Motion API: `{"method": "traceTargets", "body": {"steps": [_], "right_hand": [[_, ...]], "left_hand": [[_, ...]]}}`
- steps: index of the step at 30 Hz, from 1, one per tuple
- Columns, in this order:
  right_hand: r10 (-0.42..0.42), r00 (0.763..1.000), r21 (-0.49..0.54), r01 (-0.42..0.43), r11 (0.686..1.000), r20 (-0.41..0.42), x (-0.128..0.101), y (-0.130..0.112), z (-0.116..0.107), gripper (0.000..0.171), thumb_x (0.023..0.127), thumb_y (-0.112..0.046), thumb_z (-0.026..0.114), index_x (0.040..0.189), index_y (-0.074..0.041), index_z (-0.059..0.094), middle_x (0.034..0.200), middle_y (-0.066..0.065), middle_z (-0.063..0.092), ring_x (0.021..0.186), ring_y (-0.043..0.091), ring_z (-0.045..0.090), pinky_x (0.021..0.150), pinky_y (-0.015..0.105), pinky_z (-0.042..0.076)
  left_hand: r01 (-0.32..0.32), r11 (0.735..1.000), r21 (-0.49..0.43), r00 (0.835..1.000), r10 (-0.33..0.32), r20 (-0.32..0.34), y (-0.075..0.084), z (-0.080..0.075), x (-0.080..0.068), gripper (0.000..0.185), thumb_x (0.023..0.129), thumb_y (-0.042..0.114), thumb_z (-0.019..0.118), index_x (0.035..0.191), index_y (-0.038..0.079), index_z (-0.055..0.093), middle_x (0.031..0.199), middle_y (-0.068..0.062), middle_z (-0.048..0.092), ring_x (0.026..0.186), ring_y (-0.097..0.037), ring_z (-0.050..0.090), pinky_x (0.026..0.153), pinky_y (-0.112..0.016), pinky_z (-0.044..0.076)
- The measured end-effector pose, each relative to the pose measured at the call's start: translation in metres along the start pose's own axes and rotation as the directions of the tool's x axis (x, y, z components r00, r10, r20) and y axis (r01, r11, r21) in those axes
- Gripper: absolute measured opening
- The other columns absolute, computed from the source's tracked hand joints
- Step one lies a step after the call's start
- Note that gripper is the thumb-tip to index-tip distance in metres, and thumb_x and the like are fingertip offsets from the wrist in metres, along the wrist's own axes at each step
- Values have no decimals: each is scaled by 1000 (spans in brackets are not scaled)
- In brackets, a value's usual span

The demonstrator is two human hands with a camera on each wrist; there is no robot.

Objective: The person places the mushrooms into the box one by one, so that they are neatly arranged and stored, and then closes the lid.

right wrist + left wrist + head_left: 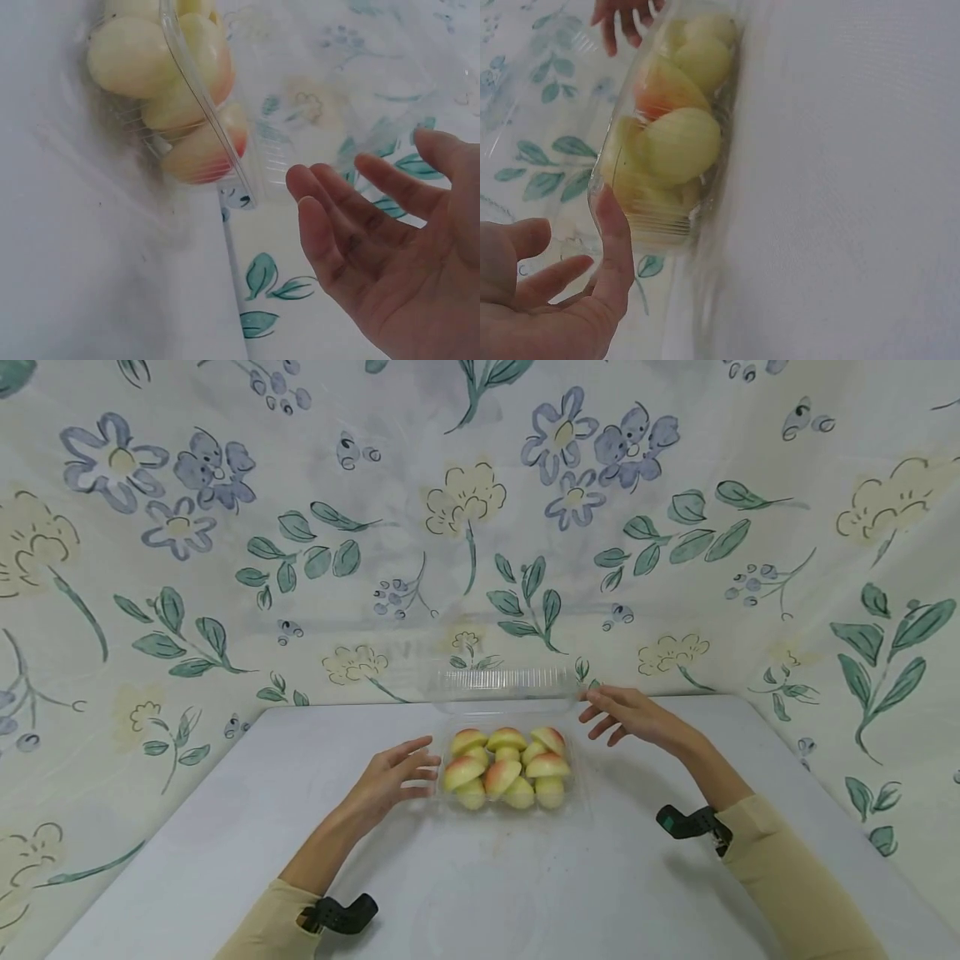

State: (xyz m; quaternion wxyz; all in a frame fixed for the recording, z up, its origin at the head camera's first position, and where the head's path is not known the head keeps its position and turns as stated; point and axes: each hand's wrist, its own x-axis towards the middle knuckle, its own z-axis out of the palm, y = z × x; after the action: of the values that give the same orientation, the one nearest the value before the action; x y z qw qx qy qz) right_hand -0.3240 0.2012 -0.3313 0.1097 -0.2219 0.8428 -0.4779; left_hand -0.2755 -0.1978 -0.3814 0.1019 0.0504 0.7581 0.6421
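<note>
We've got a clear plastic box (510, 793) sitting on the white desk (480, 893), near its far edge, packed with yellow-pink peach-shaped buns (506, 768). Its see-through lid (506, 681) stands open at the back, against the flowery cloth (225, 527). Our left hand (393, 777) sits just beside the box's left side, fingers relaxed and spread, nothing in its grip; from the left wrist view the thumb (615, 247) is right at the box's corner, though we can't tell if it actually touches. Our right hand (630, 714) hovers by the lid's right end, fingers loose and apart, holding nothing.
</note>
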Motion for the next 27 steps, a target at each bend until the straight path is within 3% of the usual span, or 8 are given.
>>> {"method": "traceTargets", "body": {"steps": [4, 10, 15, 27], "right_hand": [[2, 1000, -22, -2, 1000, 14, -5, 1, 4, 53, 106, -39, 40, 140, 2, 44, 124, 27, 60, 97, 27, 70, 74, 34, 60], [14, 998, -40, -11, 999, 66, -11, 5, 9, 55, 106, -37, 39, 144, 2, 41, 123, 29, 61, 97, 27, 70, 74, 33, 60], [28, 995, -65, -22, 998, 91, -14, 9, 12, 55, 106, -38, 39, 145, 1, 41, 119, 24, 63, 96, 24, 70, 75, 32, 59], [5, 986, -121, 15, 992, 165, -19, 11, 14, 56, 105, -31, 45, 148, 2, 35, 123, 26, 61, 96, 24, 70, 74, 33, 60]], "left_hand": [[16, 1000, -10, 1000, -16, 22, 1, -2, -2, 61, 103, 40, 47, 152, 7, 33, 131, -21, 57, 109, -25, 63, 86, -31, 61], [37, 999, -2, 998, -37, 60, 3, -5, -4, 63, 104, 41, 43, 154, 6, 28, 126, -21, 58, 109, -31, 63, 86, -34, 61], [74, 997, -25, 994, -72, 83, 5, -5, -4, 63, 104, 44, 41, 154, 7, 26, 123, -19, 58, 105, -29, 65, 84, -37, 62], [91, 995, -31, 985, -85, 150, 11, -8, -3, 72, 101, 53, 43, 156, 13, 21, 141, -28, 44, 107, -29, 64, 85, -43, 62]]}}
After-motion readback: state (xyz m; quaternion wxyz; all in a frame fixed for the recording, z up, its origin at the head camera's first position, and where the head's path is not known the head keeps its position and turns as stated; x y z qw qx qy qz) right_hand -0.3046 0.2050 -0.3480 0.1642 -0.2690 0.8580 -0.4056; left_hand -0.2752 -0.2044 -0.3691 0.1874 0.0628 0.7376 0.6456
